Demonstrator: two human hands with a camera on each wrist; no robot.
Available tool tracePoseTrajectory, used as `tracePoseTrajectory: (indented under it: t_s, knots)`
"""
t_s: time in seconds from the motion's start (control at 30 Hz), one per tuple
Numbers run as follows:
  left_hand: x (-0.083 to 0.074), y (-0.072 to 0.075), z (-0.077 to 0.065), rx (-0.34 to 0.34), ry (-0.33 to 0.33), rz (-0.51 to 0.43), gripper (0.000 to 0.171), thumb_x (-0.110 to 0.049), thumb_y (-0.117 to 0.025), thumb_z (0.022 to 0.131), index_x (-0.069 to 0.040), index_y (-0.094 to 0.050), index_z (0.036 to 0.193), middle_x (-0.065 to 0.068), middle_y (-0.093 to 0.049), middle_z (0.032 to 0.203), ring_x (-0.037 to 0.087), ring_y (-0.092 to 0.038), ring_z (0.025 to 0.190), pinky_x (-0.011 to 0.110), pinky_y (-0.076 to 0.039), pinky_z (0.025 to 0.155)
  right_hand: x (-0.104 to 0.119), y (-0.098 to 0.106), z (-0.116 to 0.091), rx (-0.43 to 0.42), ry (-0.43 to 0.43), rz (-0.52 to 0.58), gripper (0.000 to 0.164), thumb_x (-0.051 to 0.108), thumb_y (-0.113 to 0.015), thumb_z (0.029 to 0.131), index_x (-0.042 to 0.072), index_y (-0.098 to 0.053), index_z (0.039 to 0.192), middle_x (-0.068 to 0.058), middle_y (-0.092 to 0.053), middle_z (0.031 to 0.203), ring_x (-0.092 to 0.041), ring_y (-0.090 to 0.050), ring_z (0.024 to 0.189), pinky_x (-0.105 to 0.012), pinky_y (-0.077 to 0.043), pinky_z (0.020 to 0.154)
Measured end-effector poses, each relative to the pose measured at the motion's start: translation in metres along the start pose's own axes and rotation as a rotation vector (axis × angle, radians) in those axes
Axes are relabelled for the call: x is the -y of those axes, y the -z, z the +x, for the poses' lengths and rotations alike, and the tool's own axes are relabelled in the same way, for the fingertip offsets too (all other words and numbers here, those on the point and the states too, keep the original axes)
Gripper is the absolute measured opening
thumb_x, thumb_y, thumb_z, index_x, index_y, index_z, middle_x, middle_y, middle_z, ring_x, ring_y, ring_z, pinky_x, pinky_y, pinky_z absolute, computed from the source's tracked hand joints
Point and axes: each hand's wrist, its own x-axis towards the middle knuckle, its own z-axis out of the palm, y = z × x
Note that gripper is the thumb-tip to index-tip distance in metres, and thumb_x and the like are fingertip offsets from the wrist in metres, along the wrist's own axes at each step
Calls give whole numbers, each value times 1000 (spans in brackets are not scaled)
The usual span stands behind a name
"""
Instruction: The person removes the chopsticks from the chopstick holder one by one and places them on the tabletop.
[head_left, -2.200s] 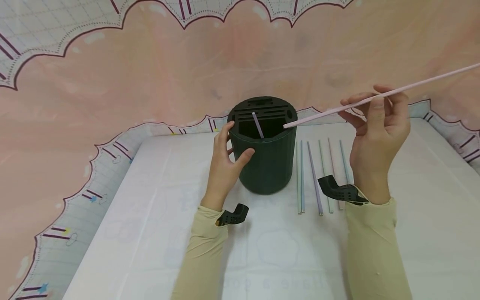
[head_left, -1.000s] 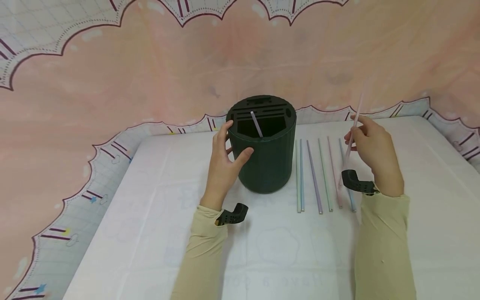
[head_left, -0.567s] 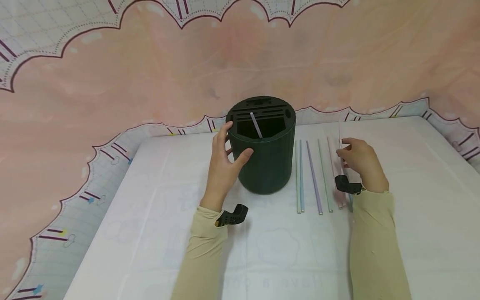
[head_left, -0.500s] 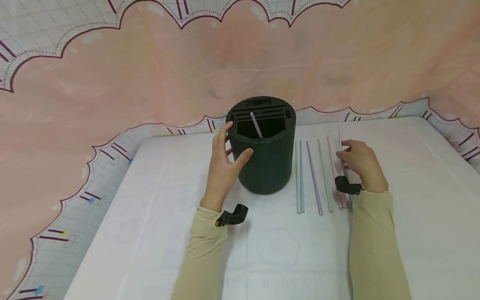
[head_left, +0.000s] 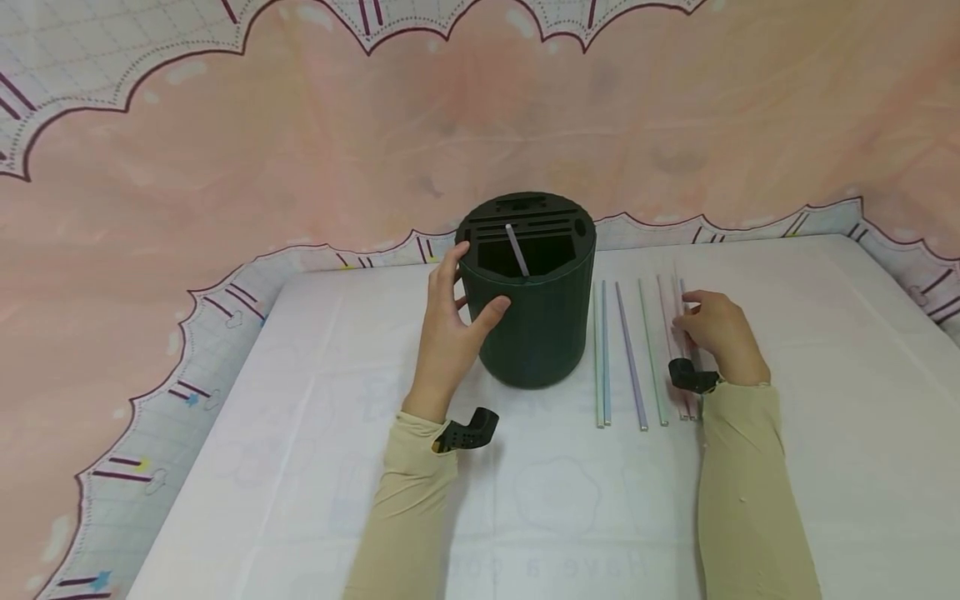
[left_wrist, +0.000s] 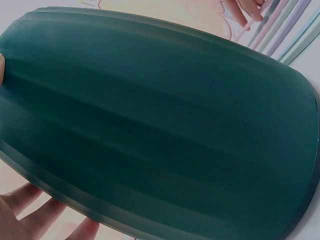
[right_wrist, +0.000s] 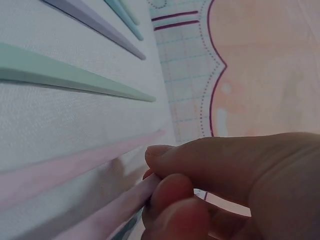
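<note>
A dark green knife-and-utensil holder (head_left: 532,333) stands upright on the white table, with slots and one wide opening in its top. My left hand (head_left: 444,350) grips its left side, thumb at the front and fingers behind. One pale purple chopstick (head_left: 516,250) leans in the wide opening. To the right, my right hand (head_left: 726,337) pinches a pale pink chopstick (right_wrist: 112,212) between thumb and fingers, low over the table. Another pink chopstick (right_wrist: 75,162) lies just left of it. A blue chopstick beneath the right hand is mostly hidden.
Left of the right hand lie a green chopstick (head_left: 652,358), a purple chopstick (head_left: 632,358), a blue chopstick (head_left: 606,358) and a second green chopstick (head_left: 597,358), roughly parallel. A peach patterned cloth (head_left: 337,150) rises behind the table (head_left: 300,467).
My right hand has brought the pink chopstick down from beside the holder's opening to the row on the table, laying it alongside the other pink one. My left hand stays on the holder.
</note>
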Motion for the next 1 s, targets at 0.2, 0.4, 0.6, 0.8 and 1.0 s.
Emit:
tracePoseTrajectory:
  t_s: [0.2, 0.4, 0.6, 0.8, 1.0]
  knots:
    - [0, 1, 1, 0, -8, -5, 71, -56, -57, 77, -47, -17, 135, -10, -27, 135, 9, -31, 123, 36, -40, 93, -2, -4, 2, 17, -22, 11, 47, 5, -49, 81, -9, -41, 125, -13, -58, 72, -18, -54, 56, -45, -40, 75]
    - [-1, 2, 4, 0, -27, -8, 71, -56, -57, 78, -47, -17, 136, -9, -26, 137, 10, -31, 123, 37, -40, 92, 3, -3, 2, 2, -19, 20, 46, 8, -48, 84, -7, -40, 126, -19, -57, 87, -17, -55, 55, -43, -41, 71]
    - [1, 2, 5, 10, -19, -9, 71, -56, -57, 78, -47, -17, 136, -9, -26, 136, 10, -30, 124, 36, -40, 92, 16, 5, -2, -36, -6, 102, 50, 30, -41, 93, 1, -36, 133, -20, -52, 101, -22, -55, 63, -33, -41, 57]
    - [2, 2, 5, 4, -24, -8, 71, -56, -57, 78, -46, -17, 136, -9, -26, 136, 10, -31, 123, 34, -40, 92, 43, 13, -7, -240, 148, 165, 42, 34, -42, 92, 10, -49, 126, -13, -58, 92, -19, -56, 56, -28, -42, 53]
    - [3, 1, 4, 10, -7, 4, 72, -57, -56, 77, -48, -16, 135, -9, -25, 138, 10, -30, 124, 33, -39, 92, 76, 13, -17, -408, 264, 236, 34, 36, -44, 92, 19, -57, 119, -5, -60, 82, -11, -55, 62, -23, -42, 58]
